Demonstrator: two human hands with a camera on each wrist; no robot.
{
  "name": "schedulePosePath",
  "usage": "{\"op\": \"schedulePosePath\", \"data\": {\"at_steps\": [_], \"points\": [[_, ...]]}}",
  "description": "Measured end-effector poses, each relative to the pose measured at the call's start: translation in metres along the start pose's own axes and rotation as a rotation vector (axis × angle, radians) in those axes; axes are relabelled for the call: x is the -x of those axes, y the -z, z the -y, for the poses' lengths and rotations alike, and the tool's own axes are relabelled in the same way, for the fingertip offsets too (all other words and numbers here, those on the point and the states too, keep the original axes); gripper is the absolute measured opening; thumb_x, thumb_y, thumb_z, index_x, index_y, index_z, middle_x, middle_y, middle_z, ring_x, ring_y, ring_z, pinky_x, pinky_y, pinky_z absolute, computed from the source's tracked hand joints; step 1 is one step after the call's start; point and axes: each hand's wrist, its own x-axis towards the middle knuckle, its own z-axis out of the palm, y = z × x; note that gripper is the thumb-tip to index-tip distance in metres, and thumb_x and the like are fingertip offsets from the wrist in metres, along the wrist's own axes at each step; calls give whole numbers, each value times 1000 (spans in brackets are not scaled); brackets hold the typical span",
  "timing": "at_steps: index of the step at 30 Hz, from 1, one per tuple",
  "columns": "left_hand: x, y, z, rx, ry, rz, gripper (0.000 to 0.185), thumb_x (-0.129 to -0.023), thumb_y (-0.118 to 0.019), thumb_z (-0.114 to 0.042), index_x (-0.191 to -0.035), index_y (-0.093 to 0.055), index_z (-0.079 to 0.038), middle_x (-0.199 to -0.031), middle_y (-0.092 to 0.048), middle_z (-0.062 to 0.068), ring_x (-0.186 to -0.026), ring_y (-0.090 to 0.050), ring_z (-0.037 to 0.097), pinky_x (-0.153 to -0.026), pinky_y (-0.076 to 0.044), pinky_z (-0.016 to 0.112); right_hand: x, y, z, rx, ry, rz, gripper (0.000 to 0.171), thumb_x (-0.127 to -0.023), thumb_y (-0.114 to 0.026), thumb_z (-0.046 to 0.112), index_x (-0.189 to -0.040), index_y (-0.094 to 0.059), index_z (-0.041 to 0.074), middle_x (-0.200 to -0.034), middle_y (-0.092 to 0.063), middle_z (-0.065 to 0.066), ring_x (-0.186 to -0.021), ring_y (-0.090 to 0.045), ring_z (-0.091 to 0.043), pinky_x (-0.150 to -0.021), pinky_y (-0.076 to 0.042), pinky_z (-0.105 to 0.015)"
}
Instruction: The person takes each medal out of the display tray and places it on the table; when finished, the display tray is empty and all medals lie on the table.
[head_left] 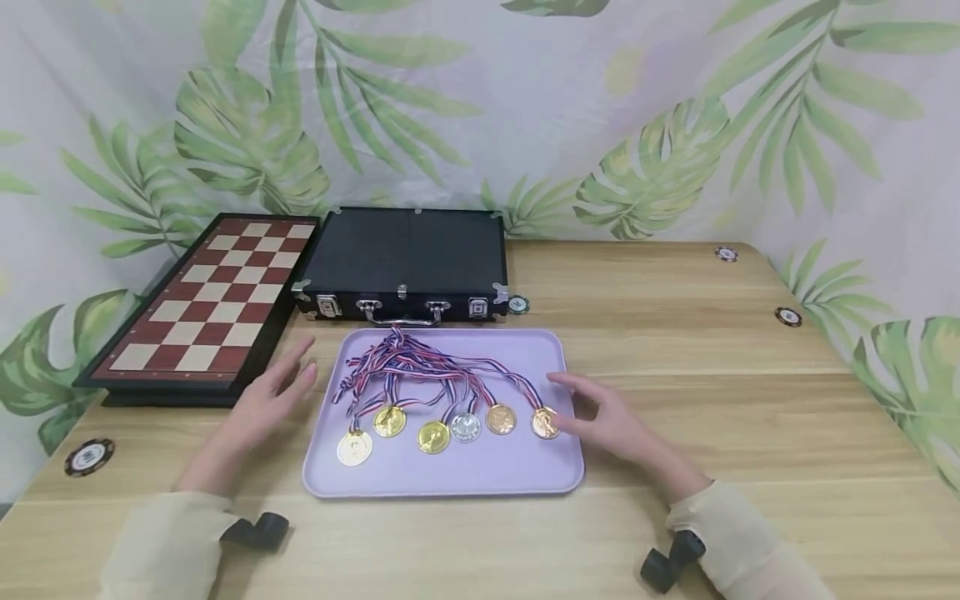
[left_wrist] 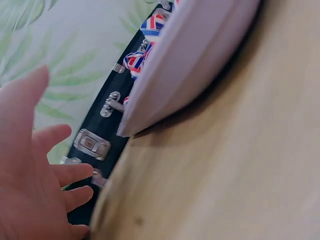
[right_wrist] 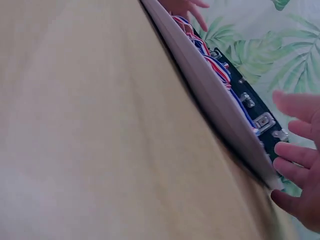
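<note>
A: How are the hands placed?

B: Left hand (head_left: 274,390) and right hand (head_left: 611,422) flank the lilac tray (head_left: 480,473), fingers spread, gripping nothing; it lies on the table (head_left: 712,408) before the black case (head_left: 416,250). Level, even handling probably best suits the loose medals (head_left: 433,437).

A: Materials?

B: Smooth tray, rounded corners; shiny round medals; tangled striped fabric ribbons (head_left: 401,357).

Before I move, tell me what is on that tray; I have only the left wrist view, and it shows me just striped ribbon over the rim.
Observer: Six medals lie on the tray, seen in the head view.
Operator: Tell me where the right hand is.
Observer: At the tray's right side, holding nothing.
Operator: Name what lies left of the black case.
Observer: A checkered board, in red-brown and cream.
</note>
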Motion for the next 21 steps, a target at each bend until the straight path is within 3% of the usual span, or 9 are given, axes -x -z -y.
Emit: {"op": "schedulePosePath", "data": {"at_steps": [4, 8, 13, 21], "points": [[0, -10, 13, -7, -106, -4, 55, -88, -48, -28, -136, -27, -9, -132, -26, 27, -119, -22, 44, -96, -10, 55, 3, -9, -8, 59, 95, 15, 54, -68, -73, 15, -118, -52, 7, -121, -48, -10, -115, -38, -25, -96, -25, -40], [1, -16, 20, -108, -198, -14, 55, -84, -55, -26, -132, -35, -8, -131, -28, 28, -121, -16, 46, -94, 3, 58, 2, -13, -12, 148, 215, 38, 48, -66, -74, 14, -111, -58, 8, -116, -51, -7, -113, -39, -24, -95, -26, -40], [1, -18, 21, -220, -217, -2, 58, -80, -59, -31, -130, -39, -12, -133, -27, 25, -122, -14, 44, -92, 4, 59, 0, -17, -13, 258, 301, 47, 39, -68, -73, 15, -105, -62, 9, -109, -52, -3, -107, -42, -21, -91, -31, -40], [-3, -21, 19, -268, -195, -9, 54, -81, -57, -34, -128, -42, -12, -134, -27, 22, -122, -14, 42, -92, 4, 58, -1, -18, -13, 356, 294, 27, 39, -69, -71, 14, -107, -62, 9, -104, -50, -3, -101, -42, -20, -85, -35, -38]]}}
